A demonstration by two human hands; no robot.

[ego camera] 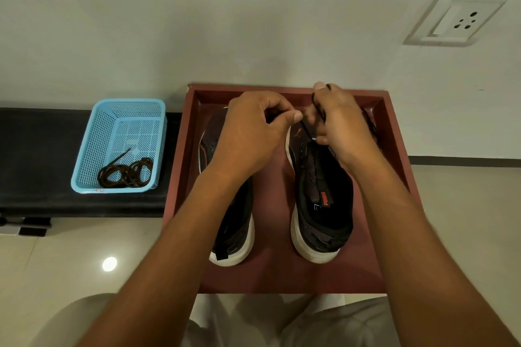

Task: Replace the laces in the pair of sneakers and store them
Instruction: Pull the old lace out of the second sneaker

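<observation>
Head view, left to right: blue basket (118, 146) with a coiled dark lace (127, 175) sits well left of the left hand (248, 135), which hovers over the left sneaker (234, 222), fingers curled, thumb and forefinger pinching one end of the black lace (306, 130). That lace runs up and right from the right sneaker's (321, 205) toe-end eyelets to the right hand (342, 124), which grips its other run; both sneakers lie long axis toe-away in the red tray (282, 276). Right hand sits nearer the eyelets, so I'd guess it threads next.
</observation>
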